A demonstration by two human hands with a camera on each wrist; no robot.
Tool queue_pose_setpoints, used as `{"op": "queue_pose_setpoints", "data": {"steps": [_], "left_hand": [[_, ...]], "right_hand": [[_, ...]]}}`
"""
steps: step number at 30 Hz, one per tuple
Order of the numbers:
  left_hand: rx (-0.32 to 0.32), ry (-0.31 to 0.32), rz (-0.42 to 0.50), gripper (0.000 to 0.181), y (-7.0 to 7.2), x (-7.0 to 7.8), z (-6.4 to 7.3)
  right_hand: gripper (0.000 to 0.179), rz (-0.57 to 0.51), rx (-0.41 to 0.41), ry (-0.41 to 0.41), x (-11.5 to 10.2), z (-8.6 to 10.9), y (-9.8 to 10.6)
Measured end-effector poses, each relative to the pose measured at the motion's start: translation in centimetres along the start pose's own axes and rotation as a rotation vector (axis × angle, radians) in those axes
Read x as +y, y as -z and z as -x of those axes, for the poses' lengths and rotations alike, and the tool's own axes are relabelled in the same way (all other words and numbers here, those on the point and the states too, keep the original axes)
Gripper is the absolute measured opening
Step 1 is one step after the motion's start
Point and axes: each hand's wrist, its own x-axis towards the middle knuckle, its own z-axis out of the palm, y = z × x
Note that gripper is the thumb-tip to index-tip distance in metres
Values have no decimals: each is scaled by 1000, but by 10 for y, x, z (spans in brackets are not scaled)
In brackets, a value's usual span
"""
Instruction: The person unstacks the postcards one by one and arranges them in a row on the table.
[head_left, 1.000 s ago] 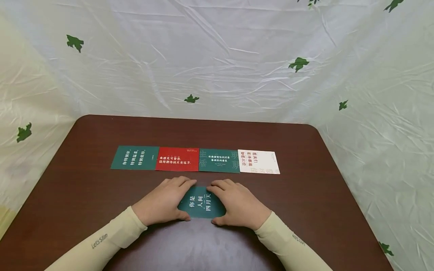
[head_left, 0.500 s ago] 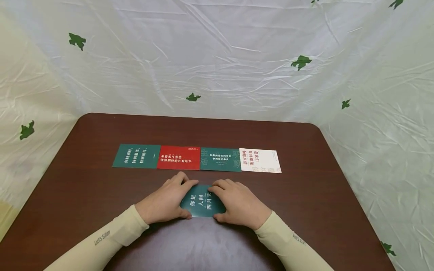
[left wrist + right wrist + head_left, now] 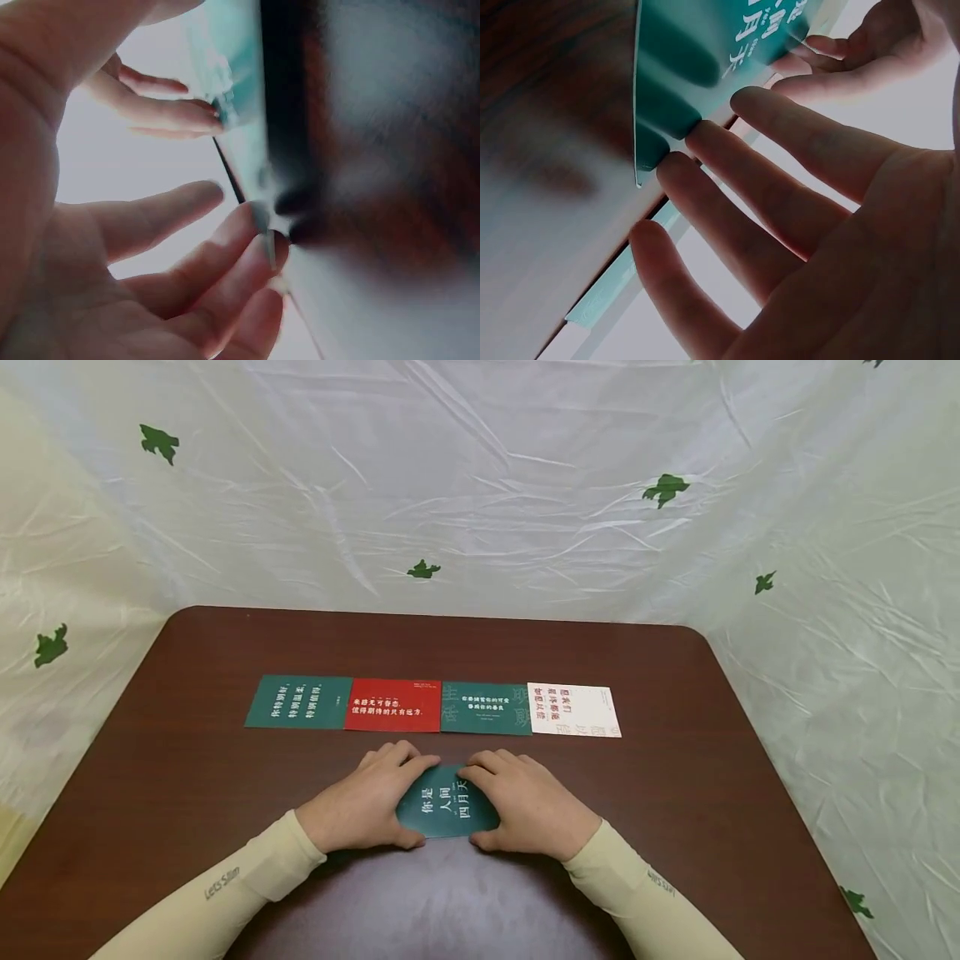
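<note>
A dark green card [image 3: 442, 806] with white Chinese characters sits between both hands near the front edge of the table. My left hand [image 3: 367, 802] holds its left end, thumb at the near edge and fingers at the far edge. The left wrist view has those fingertips [image 3: 259, 247] right at the card's edge. On the opposite end, my right hand [image 3: 525, 803] holds the card the same way. In the right wrist view its fingers [image 3: 727, 150] are fairly straight, with fingertips against the card's edge. The hands cover both ends of the card.
Beyond the hands, a row of cards lies edge to edge on the dark brown table [image 3: 675, 810]: a green card [image 3: 298, 702], a red card [image 3: 392, 705], a second green card [image 3: 486, 708] and a white card [image 3: 574, 710]. White sheeting [image 3: 480, 485] with green leaf shapes surrounds the table.
Both hands keep their hold on the green card with hardly any movement. The whole view has shifted slightly; the row of cards lies as before.
</note>
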Motion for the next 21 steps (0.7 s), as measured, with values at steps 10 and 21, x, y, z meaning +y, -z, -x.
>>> {"op": "queue_pose_setpoints", "data": {"steps": [10,21], "left_hand": [[81,-48,-8,93,0,17,-28],[79,-158,-146,89,0,66,-125]], "right_hand": [[70,-4,64,-45,29,9,16],[70,-122,56,-208,109,46,58]]}}
